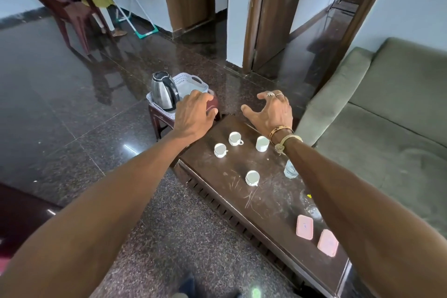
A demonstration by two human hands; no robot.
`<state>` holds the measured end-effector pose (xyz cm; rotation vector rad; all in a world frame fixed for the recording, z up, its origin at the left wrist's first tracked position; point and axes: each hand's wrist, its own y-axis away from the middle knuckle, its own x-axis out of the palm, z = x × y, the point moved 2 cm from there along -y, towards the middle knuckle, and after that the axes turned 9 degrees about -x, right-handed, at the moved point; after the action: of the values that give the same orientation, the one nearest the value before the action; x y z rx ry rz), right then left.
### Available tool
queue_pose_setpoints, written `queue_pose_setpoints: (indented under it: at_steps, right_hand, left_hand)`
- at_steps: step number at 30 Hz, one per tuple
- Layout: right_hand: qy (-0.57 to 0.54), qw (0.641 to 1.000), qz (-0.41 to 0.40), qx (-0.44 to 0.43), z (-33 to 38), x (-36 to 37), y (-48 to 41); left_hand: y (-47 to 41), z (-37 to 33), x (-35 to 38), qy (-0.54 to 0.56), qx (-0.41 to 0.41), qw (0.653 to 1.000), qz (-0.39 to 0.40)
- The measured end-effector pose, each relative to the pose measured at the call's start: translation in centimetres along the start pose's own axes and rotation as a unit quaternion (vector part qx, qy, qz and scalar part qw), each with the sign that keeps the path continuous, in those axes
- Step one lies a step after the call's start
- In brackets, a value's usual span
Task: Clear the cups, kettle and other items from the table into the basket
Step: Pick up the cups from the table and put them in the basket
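One shiny steel kettle (164,94) stands in one white slotted plastic basket (193,81), just left of the left grip (193,113), which clasps one rounded maroon container (212,104). The right grip (272,110) is splayed and empty. Nearer than it, four small white ceramic cups (235,139) and two flat pink rounded-rectangle lids (304,227) sit on the scratched dark wooden tabletop (266,201).

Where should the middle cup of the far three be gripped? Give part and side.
Take the cup by its handle, coming from its right. It stands upright and the small loop juts out on that side, nearer the open right hand.
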<state>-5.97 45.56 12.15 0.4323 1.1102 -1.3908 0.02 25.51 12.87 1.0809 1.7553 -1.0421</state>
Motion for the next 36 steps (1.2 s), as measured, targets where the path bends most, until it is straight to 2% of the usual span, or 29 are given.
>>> queue_pose_setpoints:
  at_steps: [12,28,36]
  right_hand:
    - [0.004,0.999,0.038,0.007,4.1,5.9,-2.1]
    - [-0.004,1.000,0.030,-0.002,13.7,12.3,-7.9]
    - [-0.021,0.997,0.068,-0.024,15.0,18.1,-10.4]
  left_hand:
    - [-2.6,6.8,0.8,0.008,-0.015,1.000,0.010]
    - [-9.5,17.2,-1.8,0.031,-0.021,0.999,0.014]
    - [-10.9,22.2,0.8,0.024,-0.069,0.997,0.032]
